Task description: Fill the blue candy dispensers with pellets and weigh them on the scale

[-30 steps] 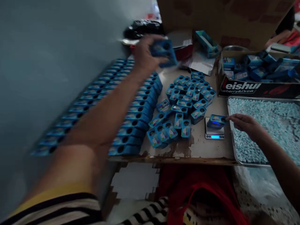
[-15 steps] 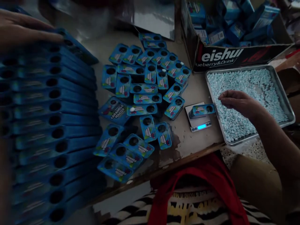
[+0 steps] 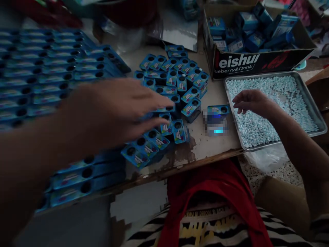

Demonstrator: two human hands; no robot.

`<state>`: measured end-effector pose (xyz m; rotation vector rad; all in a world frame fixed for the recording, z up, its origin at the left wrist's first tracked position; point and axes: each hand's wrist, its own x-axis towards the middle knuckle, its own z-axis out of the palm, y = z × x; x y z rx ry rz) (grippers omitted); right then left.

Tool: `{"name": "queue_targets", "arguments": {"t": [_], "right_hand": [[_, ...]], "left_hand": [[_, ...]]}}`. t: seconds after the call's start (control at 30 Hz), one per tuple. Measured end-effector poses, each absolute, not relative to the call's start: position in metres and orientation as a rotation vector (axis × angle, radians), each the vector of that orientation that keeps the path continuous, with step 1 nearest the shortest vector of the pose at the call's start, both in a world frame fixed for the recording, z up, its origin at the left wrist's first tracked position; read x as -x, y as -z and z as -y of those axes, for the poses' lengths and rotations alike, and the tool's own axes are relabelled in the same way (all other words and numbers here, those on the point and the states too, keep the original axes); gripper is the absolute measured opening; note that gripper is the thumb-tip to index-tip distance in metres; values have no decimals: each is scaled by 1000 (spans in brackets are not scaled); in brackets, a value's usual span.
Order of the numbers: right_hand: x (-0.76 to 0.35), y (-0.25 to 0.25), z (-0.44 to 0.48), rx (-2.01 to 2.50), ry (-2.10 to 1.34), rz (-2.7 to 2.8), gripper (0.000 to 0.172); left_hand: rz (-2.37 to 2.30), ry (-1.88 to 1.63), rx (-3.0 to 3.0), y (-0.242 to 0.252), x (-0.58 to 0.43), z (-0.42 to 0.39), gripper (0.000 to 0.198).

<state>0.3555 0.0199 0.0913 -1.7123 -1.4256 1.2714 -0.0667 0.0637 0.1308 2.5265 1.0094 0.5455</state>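
My left hand [image 3: 128, 106] is stretched out over the loose blue candy boxes [image 3: 190, 107], blurred by motion. Its fingers are extended with the thumb apart, and nothing shows in it. Several boxes are hidden beneath it. Over the left edge of a metal tray [image 3: 324, 129] hovers my right hand [image 3: 250, 102], fingers loosely curled and tips parted, with no item visible in them. Small pale blue candies [image 3: 262, 133] fill the tray. Just left of that hand, one blue box [image 3: 218, 109] with a round hole lies on a small digital scale [image 3: 215, 127], whose display glows.
Tight rows of blue boxes [image 3: 53, 67] cover the left side. A cardboard carton [image 3: 267, 61] holding more blue boxes stands behind the tray. The table's wooden front edge [image 3: 205, 161] runs before my red apron [image 3: 205, 185]. A clear plastic bag [image 3: 267, 157] hangs below the tray.
My left hand has moved right and down, from the stacked rows to over the loose boxes. My right hand stays over the tray, its fingertips now further apart. The view has shifted.
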Motion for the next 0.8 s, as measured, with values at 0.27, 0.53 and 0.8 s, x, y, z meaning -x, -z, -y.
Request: {"name": "queue_targets", "arguments": {"t": [0.27,0.53,0.8], "right_hand": [[-378,-91,-21,1784,-735,1880,14],[-423,-20,38,1706,-313,2572,61],[-428,-14,38,1865,-353,2547,24]], "left_hand": [[-1062,-361,-2521,-85,-50,-30,57],[-1089,-169,-2566,-47,-97,-75,71],[-1114,-171,-2560,-47,-101,-72,80]]}}
